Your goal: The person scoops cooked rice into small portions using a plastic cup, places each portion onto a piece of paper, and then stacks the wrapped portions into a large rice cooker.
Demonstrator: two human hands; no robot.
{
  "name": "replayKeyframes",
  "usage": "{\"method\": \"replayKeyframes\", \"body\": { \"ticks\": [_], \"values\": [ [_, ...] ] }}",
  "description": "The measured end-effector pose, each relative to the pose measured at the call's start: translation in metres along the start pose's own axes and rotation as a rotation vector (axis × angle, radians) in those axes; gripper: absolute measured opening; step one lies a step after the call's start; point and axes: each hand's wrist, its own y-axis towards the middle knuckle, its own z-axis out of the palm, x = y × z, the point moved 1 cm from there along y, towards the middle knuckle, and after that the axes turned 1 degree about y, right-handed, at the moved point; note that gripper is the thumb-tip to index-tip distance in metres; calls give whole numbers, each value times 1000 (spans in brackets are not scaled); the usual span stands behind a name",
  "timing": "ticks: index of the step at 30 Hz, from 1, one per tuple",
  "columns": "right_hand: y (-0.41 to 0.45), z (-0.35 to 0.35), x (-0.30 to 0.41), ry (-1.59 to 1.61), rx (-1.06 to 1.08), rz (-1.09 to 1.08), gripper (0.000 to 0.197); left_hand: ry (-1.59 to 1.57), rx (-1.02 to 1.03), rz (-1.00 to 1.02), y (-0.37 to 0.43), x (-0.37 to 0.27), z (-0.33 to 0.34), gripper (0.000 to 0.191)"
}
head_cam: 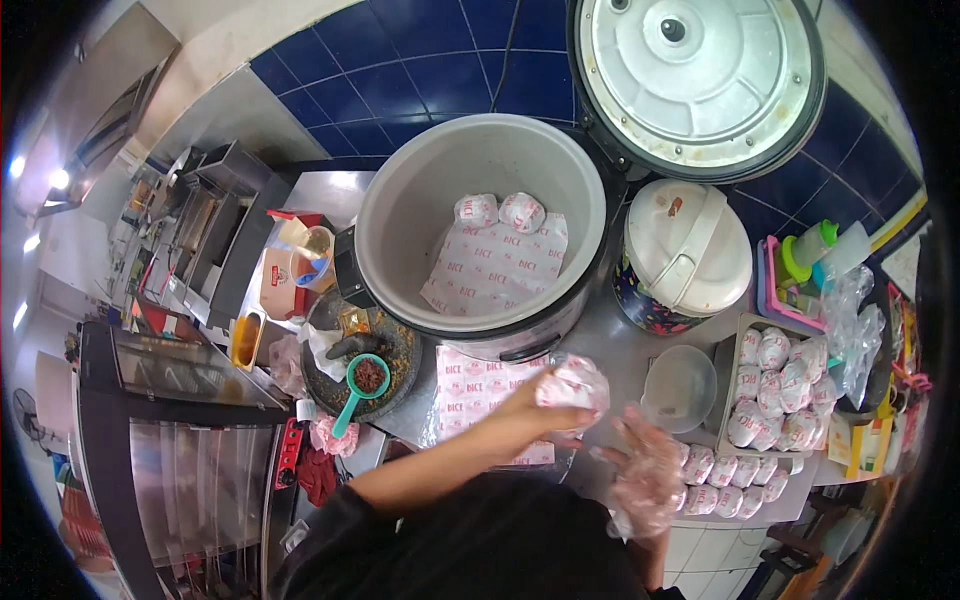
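My left hand (534,414) is bare and grips a paper-wrapped ball (576,391) in front of the rice cooker. To its right, my right hand (643,463) wears a clear plastic glove. Its fingers are apart, blurred, and hold nothing that I can see. Beneath my left forearm lies a stack of printed wrapping paper (469,386). Inside the large open rice cooker pot (405,225), two wrapped balls (499,211) rest at the far edge of a printed paper sheet (495,266). Rows of wrapped balls (724,480) line the counter beside my right hand.
A metal tray (776,452) heaped with wrapped balls stands at right, near a clear plastic tub (680,390) and a lidded rice container (686,247). The cooker's raised lid (690,82) is behind. On the left, a stone mortar (401,397) carries a green scoop (349,412) of dark filling.
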Motion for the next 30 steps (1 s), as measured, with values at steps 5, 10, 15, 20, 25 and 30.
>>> {"method": "replayKeyframes", "body": {
  "ticks": [5, 10, 15, 20, 25, 30],
  "values": [
    [-16, -99, -20, -476, -51, 373, 70, 186, -13, 362, -13, -137, -18, 54],
    [-77, -138, -94, -1539, 111, 338, 67, 552, -257, 166, 83, -209, -73, 51],
    [-111, -143, -130, -1710, 106, 407, 78, 644, -358, -57, 198, -168, -135, 52],
    [-123, -156, -162, -1611, 67, 386, 82, 614, -375, -145, 269, -111, -177, 53],
    [-114, -154, -162, -1511, -91, 314, 78, 1119, -517, -310, 238, -150, -141, 55],
    [-73, -142, -133, 105, -236, 370, 70, 1508, -331, 395, 124, -201, -58, 39]
  ]
}}
